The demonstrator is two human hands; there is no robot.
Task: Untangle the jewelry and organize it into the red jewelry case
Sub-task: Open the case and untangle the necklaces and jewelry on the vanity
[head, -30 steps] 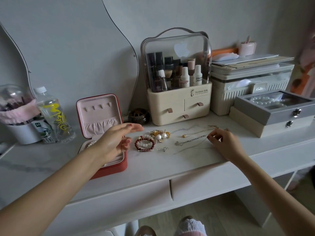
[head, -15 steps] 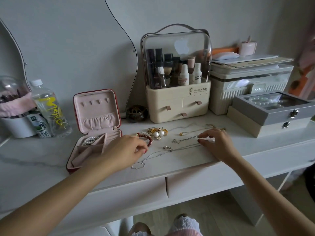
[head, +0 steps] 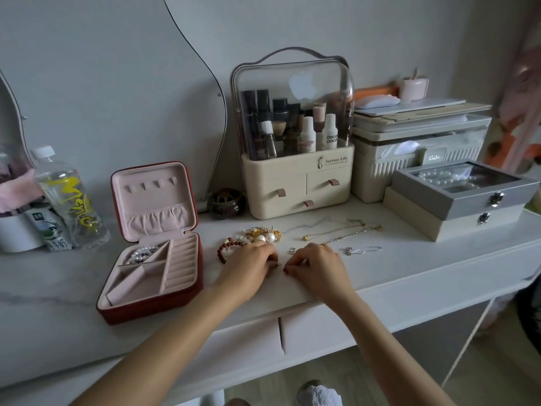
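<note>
fingers (head: 270,259) curl beside the red jewelry case (head: 152,300) holding pearls (head: 142,253).

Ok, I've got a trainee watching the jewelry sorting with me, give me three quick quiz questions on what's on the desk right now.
1. True or false: the red jewelry case stands with its lid closed.
2. Which item already lies inside the case? A) gold chain necklace B) pearl bracelet C) red bead bracelet
3. Fill in: the left hand and the right hand meet over the desk, to the ____ of the case.

Key
1. False: the lid stands open.
2. B, in the back left compartment.
3. Right. The fingertips nearly touch, seemingly pinching something fine; what exactly is too small to tell.
</note>
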